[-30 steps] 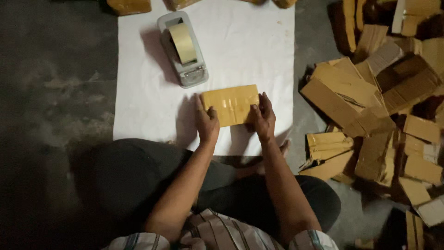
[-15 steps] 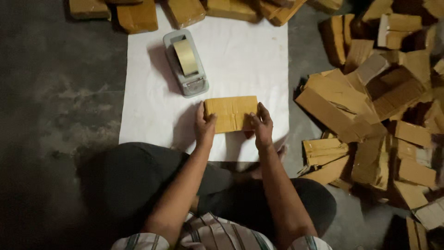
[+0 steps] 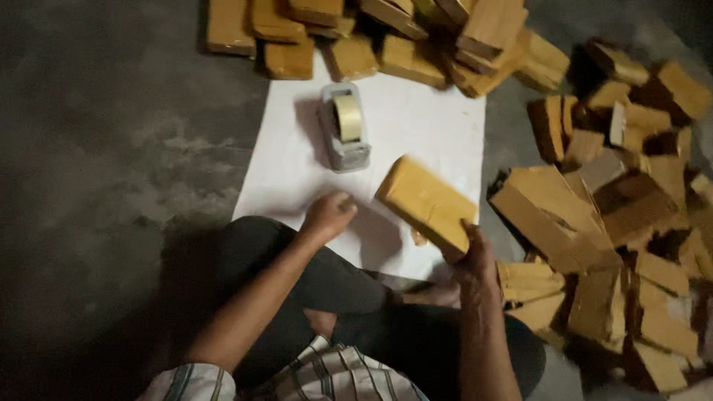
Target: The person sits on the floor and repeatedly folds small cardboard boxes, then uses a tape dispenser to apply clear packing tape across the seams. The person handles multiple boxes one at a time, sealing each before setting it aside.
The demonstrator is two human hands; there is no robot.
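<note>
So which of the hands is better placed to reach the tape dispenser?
Probably the left hand: it is free and nearest the tape dispenser on the white sheet. The right hand holds the yellow-brown packet.

We sit on a grey concrete floor (image 3: 111,148); on it lie a white sheet (image 3: 416,134) and heaps of brown boxes (image 3: 594,223).
</note>
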